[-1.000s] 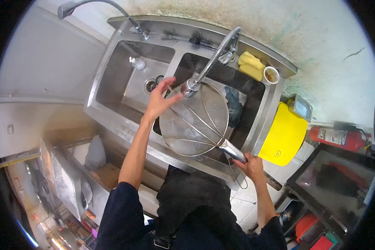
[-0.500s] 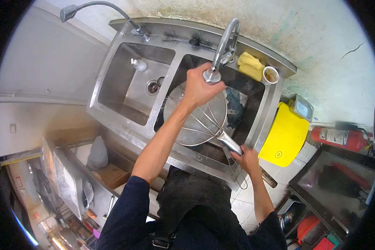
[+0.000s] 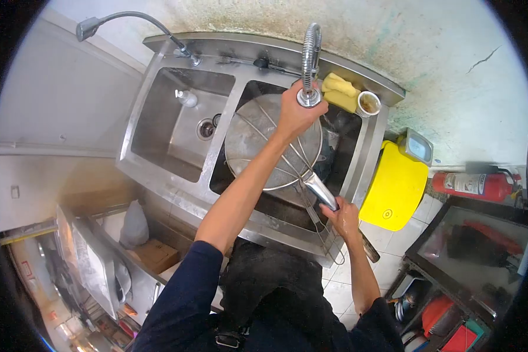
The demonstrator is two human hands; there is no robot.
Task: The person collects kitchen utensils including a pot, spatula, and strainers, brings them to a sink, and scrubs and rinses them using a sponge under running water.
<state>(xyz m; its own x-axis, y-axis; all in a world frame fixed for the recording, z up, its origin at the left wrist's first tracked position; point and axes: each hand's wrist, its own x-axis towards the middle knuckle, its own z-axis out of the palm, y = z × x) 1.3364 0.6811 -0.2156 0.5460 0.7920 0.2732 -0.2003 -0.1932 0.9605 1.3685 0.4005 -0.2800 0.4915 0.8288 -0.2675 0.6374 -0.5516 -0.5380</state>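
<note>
My left hand [image 3: 298, 116] is wrapped round the spray head of a coiled, flexible faucet [image 3: 310, 58], over the right-hand sink basin. Below it, a large round mesh strainer [image 3: 258, 132] with wire ribs lies across the basin, partly hidden by my left forearm. My right hand [image 3: 344, 220] grips the strainer's metal handle [image 3: 321, 190] near the basin's front right corner. Whether water is running from the spray head, I cannot tell. Dark material under the strainer is mostly covered.
The left basin [image 3: 179, 126] holds a soap pump bottle [image 3: 186, 98]. Yellow sponges [image 3: 340, 94] and a white cup [image 3: 368, 104] stand on the back right ledge. A wooden handle [image 3: 369, 249] sticks out past the front edge. Right of the sink are a yellow lid [image 3: 393, 188] and a fire extinguisher [image 3: 475, 183].
The strainer has shifted toward the back of the basin, covering more of the dark material. My left hand and the spray head have moved slightly right. Both hands keep their grips.
</note>
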